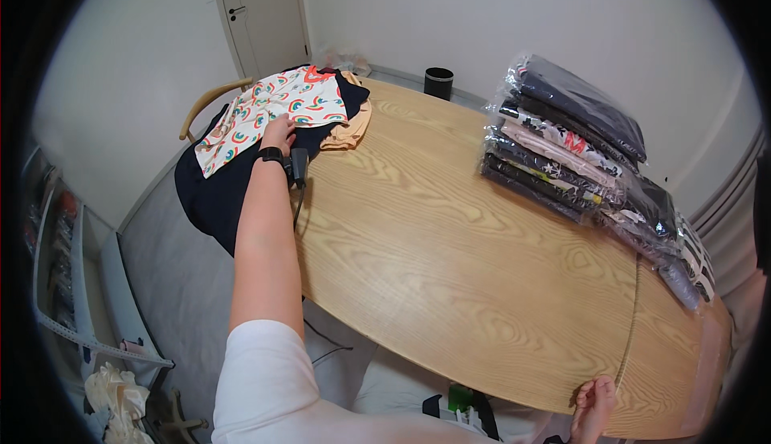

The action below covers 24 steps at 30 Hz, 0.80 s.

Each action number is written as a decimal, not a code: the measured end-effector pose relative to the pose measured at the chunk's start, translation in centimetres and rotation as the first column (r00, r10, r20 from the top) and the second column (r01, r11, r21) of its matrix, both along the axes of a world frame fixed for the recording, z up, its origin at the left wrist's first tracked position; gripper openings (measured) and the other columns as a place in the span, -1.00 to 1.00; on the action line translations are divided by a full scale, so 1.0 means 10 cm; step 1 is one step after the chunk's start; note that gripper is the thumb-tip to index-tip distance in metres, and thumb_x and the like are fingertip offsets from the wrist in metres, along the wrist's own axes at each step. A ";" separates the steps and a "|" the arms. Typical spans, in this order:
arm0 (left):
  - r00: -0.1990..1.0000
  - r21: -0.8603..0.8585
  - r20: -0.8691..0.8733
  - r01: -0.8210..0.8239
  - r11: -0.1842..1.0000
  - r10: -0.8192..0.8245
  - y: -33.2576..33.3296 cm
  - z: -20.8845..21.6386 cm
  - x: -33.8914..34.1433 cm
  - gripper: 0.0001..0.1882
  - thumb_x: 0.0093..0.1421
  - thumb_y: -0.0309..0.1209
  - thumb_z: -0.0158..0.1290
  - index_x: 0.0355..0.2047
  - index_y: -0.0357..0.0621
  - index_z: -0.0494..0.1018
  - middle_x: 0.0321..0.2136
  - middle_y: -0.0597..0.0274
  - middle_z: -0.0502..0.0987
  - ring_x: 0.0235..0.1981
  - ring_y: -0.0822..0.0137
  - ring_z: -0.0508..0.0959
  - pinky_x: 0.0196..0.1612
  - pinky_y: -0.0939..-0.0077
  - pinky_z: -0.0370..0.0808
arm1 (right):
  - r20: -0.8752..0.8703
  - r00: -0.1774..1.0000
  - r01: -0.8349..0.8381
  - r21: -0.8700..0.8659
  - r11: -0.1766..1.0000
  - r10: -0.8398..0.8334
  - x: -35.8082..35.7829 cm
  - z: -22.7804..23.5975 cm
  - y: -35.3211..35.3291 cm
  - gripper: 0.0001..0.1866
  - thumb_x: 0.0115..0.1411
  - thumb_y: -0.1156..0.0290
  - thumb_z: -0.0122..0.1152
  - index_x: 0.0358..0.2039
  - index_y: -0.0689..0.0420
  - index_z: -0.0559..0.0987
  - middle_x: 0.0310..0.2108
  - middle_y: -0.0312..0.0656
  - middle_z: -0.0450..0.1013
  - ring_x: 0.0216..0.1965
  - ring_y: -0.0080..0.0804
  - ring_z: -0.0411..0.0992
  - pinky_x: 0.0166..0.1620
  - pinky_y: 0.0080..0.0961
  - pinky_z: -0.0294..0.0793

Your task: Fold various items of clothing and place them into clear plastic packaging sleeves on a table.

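My left arm stretches across to the far left of the table. At its end my left hand [277, 133] has curled fingers on the lower edge of a white shirt with a rainbow print [301, 100], closed on its cloth. The shirt is spread over a pile of dark navy garments [210, 191], with a peach garment [350, 132] at its right side. Beside my wrist, which wears a black watch, is a dark grey device with a cord [299, 167]. My right hand [595, 400] rests at the near right table edge, fingers curled together with nothing visible in them.
On the right of the wooden table [450, 243] are stacked folded garments in clear plastic bags [562, 139]. A black bin [438, 82] stands behind the table. A wooden chair [210, 100] is beyond the clothes pile. White shelving [76, 267] lines the left.
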<state>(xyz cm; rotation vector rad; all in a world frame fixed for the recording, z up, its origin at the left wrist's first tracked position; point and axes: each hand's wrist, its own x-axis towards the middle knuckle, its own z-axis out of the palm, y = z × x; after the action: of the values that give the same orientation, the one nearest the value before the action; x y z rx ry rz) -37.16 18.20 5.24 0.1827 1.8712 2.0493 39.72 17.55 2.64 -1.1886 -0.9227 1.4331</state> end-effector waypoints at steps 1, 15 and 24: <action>0.999 0.028 -0.047 -0.002 1.000 0.004 0.01 0.03 0.03 -0.59 0.19 -0.45 -0.11 0.08 0.02 0.35 -0.18 0.42 0.45 -0.19 0.54 0.39 -0.06 0.42 0.24 | 0.030 0.999 0.010 0.008 1.000 -0.011 -0.06 0.06 -0.03 -0.93 0.24 0.46 0.03 -0.33 0.18 0.40 -0.55 -0.21 0.41 -0.57 -0.52 0.35 -0.52 -0.64 0.33; 0.722 0.490 -0.598 0.673 0.554 -0.348 -0.39 1.80 1.96 -0.51 0.19 -0.64 -0.23 0.17 -0.34 0.18 0.13 0.08 0.27 0.16 0.21 0.28 0.27 0.33 0.13 | -0.110 0.990 -0.073 0.117 0.990 0.086 0.13 -0.14 -0.05 -0.88 0.25 0.44 0.01 -0.28 0.21 0.37 -0.55 -0.22 0.38 -0.57 -0.54 0.34 -0.48 -0.65 0.34; 0.456 0.343 -0.786 0.883 0.320 -0.418 -1.23 2.44 3.60 -0.41 0.16 -0.56 -0.22 0.23 -0.36 0.02 0.22 -0.04 0.14 0.24 0.11 0.17 0.29 0.25 0.05 | 0.384 0.841 -0.540 0.551 0.636 0.381 -0.67 0.25 -0.38 -0.21 -0.03 0.33 0.36 0.18 0.16 0.18 0.08 -0.06 0.25 0.19 -0.22 0.14 0.20 -0.31 0.12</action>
<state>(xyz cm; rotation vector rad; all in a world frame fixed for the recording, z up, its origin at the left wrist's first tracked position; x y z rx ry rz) -1.16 5.95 29.68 1.7040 0.6627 1.9667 33.00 13.71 5.14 -0.6012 -1.8281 1.1888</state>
